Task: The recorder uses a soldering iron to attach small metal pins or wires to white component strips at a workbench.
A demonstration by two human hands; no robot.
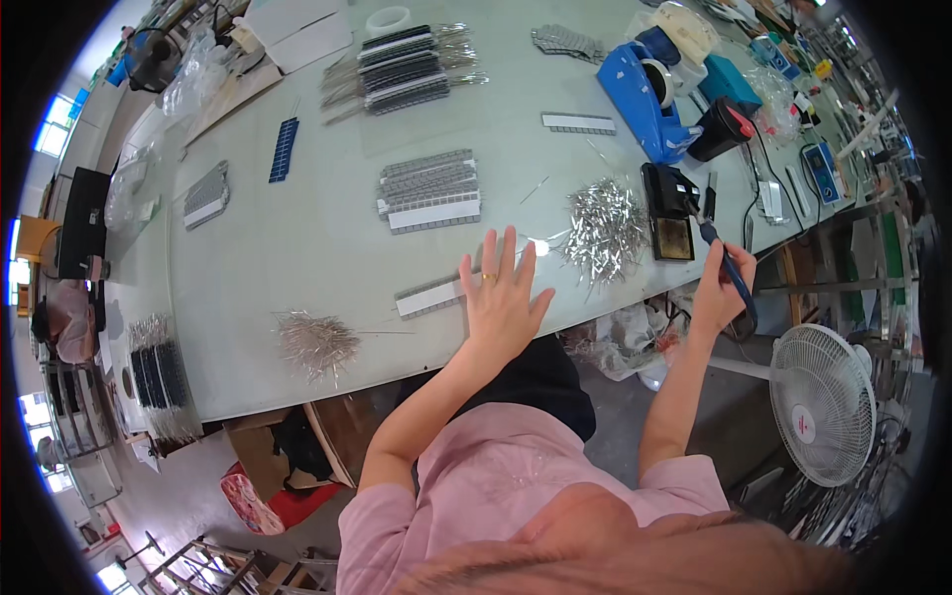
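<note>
My left hand [504, 302] lies palm down with its fingers spread. It covers the right part of a grey and white strip [426, 297] near the table's front edge. In my right hand [722, 288] is a soldering iron [708, 231] with a dark blue handle, its tip end close to a black soldering iron stand [671, 238]. Between the two hands, a heap of short silvery metal pins [605, 228] rests on the table. Beyond my left hand sits a stack of grey strips [428, 193].
A blue tape dispenser [640, 104] and a black cup [721, 131] stand at the back right. Bundled dark strips with wires [407, 69] lie at the back. A loose heap of thin wires [315, 345] is front left. A white fan [821, 405] stands at lower right.
</note>
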